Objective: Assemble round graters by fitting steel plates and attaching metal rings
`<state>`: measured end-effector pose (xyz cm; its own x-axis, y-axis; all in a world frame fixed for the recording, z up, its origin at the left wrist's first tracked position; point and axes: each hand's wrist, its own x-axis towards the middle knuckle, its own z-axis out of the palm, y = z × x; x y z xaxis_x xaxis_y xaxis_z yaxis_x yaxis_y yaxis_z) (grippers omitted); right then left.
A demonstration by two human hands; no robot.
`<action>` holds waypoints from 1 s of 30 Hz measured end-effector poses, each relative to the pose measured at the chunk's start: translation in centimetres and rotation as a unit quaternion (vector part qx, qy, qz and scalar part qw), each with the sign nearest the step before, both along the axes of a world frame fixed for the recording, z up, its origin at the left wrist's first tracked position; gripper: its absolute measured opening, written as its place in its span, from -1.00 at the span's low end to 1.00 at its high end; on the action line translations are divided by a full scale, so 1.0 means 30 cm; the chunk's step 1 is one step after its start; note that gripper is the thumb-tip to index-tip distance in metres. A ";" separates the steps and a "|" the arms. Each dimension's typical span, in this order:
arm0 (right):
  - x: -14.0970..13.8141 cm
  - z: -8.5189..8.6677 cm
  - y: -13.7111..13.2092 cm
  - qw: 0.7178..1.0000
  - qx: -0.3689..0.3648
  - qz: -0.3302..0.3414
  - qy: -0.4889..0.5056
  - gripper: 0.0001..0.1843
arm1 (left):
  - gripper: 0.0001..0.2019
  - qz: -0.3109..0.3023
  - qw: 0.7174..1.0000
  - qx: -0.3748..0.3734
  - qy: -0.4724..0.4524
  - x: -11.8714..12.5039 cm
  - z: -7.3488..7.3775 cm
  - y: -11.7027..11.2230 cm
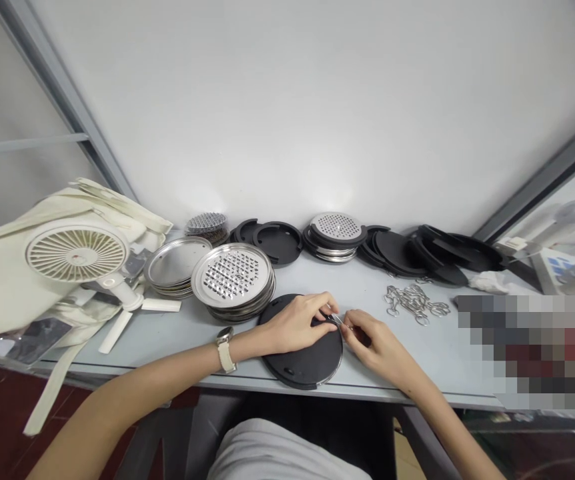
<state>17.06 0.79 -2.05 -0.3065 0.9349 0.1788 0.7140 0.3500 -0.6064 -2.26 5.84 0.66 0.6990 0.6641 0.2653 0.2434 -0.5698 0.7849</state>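
A round black disc (303, 357) lies flat near the table's front edge. My left hand (297, 321) rests on top of it with its fingers pinched at the disc's right rim. My right hand (370, 339) meets it there, fingers closed. Between the two sets of fingertips is a small metal wire clip (338, 321), pinched from both sides. My left wrist carries a watch with a pale strap (225, 348).
A pile of loose wire clips (414, 301) lies to the right. Stacks of perforated metal grater discs (232, 277), plain metal lids (175, 265) and black rings (420, 252) line the back. A white fan (80, 257) on a cream bag (2, 280) sits at left.
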 end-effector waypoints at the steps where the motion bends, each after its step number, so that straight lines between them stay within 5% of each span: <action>1: 0.000 0.001 0.000 1.000 -0.001 0.003 -0.001 -0.73 | -0.80 -0.001 1.000 -0.001 0.001 0.000 0.001 0.000; 21: -0.006 0.026 -0.010 0.999 -0.019 0.016 0.044 -0.79 | -0.78 -0.011 1.000 0.004 0.003 0.000 0.006 0.000; 30: -0.006 0.022 -0.009 0.999 -0.010 0.023 0.037 -0.76 | -0.84 -0.010 0.995 0.090 0.038 0.002 0.013 -0.011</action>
